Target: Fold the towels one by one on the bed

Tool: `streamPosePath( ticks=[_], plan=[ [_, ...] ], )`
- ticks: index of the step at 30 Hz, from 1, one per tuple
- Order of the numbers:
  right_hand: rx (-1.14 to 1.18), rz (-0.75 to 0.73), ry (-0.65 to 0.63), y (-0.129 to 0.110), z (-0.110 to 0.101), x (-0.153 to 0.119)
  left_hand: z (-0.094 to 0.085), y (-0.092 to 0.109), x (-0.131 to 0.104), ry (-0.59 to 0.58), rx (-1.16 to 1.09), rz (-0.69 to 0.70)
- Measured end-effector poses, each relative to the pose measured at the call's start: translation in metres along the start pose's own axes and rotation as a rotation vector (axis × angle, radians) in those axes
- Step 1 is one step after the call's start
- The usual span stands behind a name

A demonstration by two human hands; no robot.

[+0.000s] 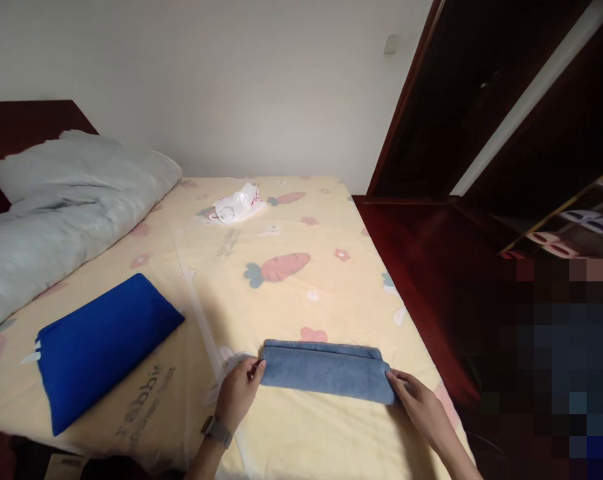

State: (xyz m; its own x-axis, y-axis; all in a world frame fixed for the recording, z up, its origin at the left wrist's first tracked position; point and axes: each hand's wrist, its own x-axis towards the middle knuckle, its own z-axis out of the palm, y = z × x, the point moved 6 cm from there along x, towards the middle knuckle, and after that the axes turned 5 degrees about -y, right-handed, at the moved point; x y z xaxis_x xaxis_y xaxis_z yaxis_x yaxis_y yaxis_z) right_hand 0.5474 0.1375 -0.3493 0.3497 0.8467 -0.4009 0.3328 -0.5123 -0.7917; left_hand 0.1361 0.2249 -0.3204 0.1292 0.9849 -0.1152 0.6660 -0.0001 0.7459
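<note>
A folded blue denim garment [326, 373] lies across the near right part of the bed. My left hand [240, 393] pinches its left end between thumb and fingers. At the opposite end, my right hand [421, 403] grips the right edge, thumb on top. The folds hide what kind of garment it is. To the left of my hands, a flat, neatly folded bright blue cloth item [109, 353] rests on the sheet, with small white tags at its left edge.
The bed has a yellow carrot-print sheet [326, 313]. A crumpled white plastic bag [239, 203] lies near the wall, and a grey quilt [76, 200] is bunched at the left. Right of the bed are dark red floor [406, 267] and a rack with slippers [556, 247].
</note>
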Motion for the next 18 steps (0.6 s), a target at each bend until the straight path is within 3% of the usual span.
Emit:
streamPosePath(
  ticks=[4,9,15,18],
  plan=[
    [-0.049,0.034,0.062,0.001,0.000,0.002,-0.004,0.002,-0.001,0.006,0.036,-0.033],
    [0.100,-0.003,0.056,-0.003,0.011,0.011,0.006,-0.003,0.011,-0.066,-0.019,-0.131],
    [0.284,-0.119,0.131,-0.017,0.014,0.011,0.018,-0.012,0.017,-0.061,-0.330,-0.188],
    [0.313,-0.191,0.032,-0.028,0.016,0.000,0.018,-0.015,0.018,-0.067,-0.421,-0.165]
  ],
)
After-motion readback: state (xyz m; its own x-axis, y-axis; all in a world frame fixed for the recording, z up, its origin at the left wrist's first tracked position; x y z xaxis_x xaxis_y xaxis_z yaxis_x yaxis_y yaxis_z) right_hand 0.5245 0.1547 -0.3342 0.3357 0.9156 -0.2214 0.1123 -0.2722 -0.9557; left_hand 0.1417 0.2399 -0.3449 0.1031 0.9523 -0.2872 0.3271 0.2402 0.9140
